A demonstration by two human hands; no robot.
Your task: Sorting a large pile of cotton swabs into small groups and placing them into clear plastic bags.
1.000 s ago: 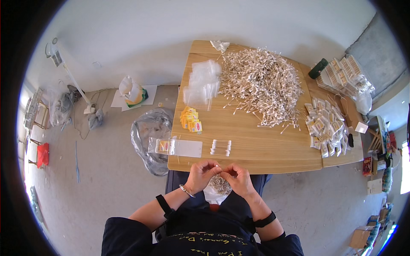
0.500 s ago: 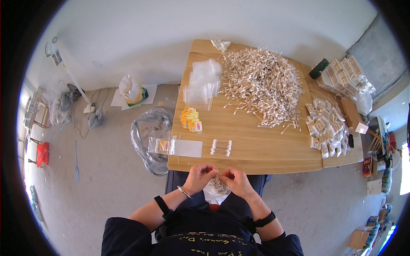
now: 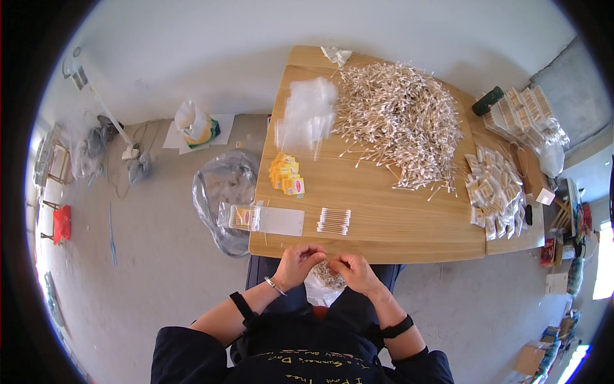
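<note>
Over my lap, just off the table's near edge, my left hand (image 3: 299, 265) and my right hand (image 3: 358, 274) face each other with fingertips pinched. Whatever they hold is too small to make out. Loose cotton swabs (image 3: 327, 276) in a clear plastic bag lie on my lap, just below and between the fingers. On the table in front of my hands is a neat row of cotton swabs (image 3: 334, 221). Left of it lie a white card (image 3: 283, 222) and a clear packet (image 3: 245, 217) holding swabs and a yellow label.
A large heap of cotton swabs (image 3: 400, 121) covers the table's far middle. Clear empty bags (image 3: 307, 112) and yellow label cards (image 3: 286, 174) lie at left; filled packets (image 3: 495, 192) and stacked swab boxes (image 3: 524, 115) at right. A grey plastic bag (image 3: 220, 185) stands by the table's left edge.
My hands stay almost in place, with the fingertips slightly farther apart. The view has tilted a little, so the far things on the table sit higher in the picture.
</note>
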